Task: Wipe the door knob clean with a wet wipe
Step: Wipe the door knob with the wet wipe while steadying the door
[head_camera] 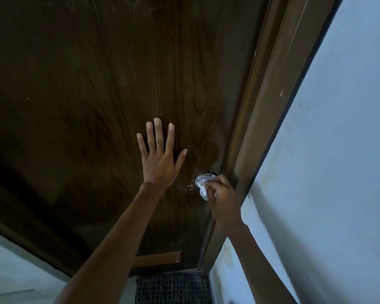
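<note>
Round shiny silver metal door knob [201, 184]: on the dark brown wood-grain door [97, 84], close to its right edge, just beside the brown wooden door frame [263, 128]. Stem stands out from the door face toward the person; long axis square to the door.

Right hand [223, 198]: fingers curled over the knob's right and lower side, gripping it; the knob's left half shows past the fingertips. Pale patch under the fingertips, wet wipe or metal glare, cannot tell.

Left hand [159, 160]: flat on the door, fingers straight and spread, pointing up, holding nothing. Left of the knob and above it, apart from it.

Pale blue-white wall [338, 161] right of frame. Dark woven mat [173, 288] at door foot.
</note>
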